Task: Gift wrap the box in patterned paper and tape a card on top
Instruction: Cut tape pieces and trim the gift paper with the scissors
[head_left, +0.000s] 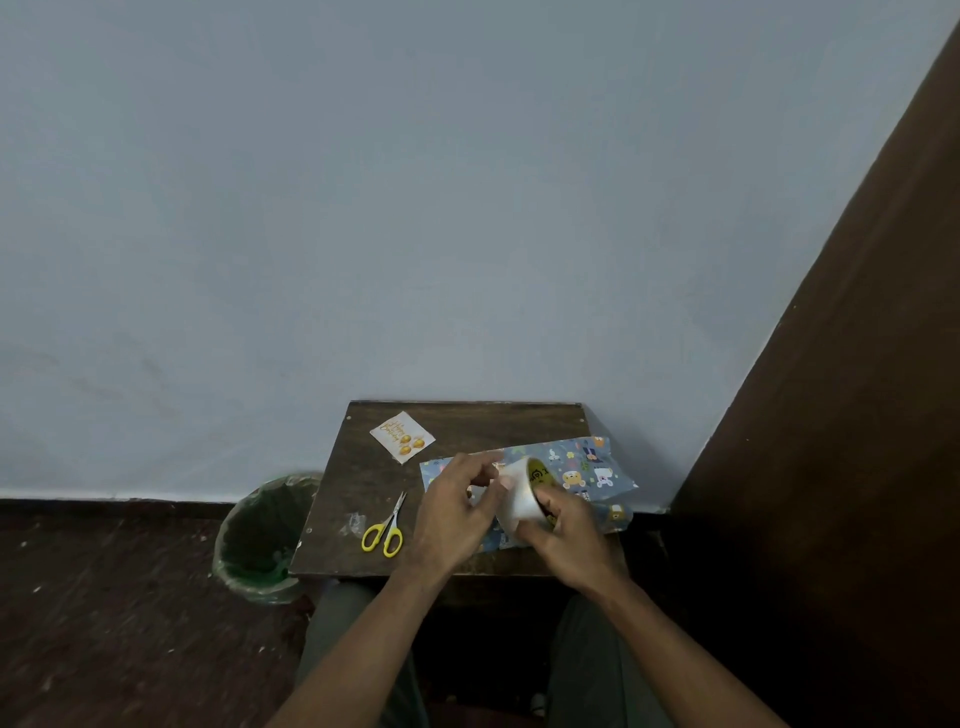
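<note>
My two hands are nearest to me. My right hand (563, 525) grips the one tape roll (522, 493), fingers curled round it. My left hand (457, 506) pinches at the edge of the roll with thumb and fingertips. Under them lies one box in patterned paper (582, 470), on the right part of the small dark wooden table (363, 478). One card (402, 436) lies at the far left, one pair of yellow scissors (384, 530) at the near left. One bin (260, 535) stands on the dark floor, before a pale blue wall (415, 208).
</note>
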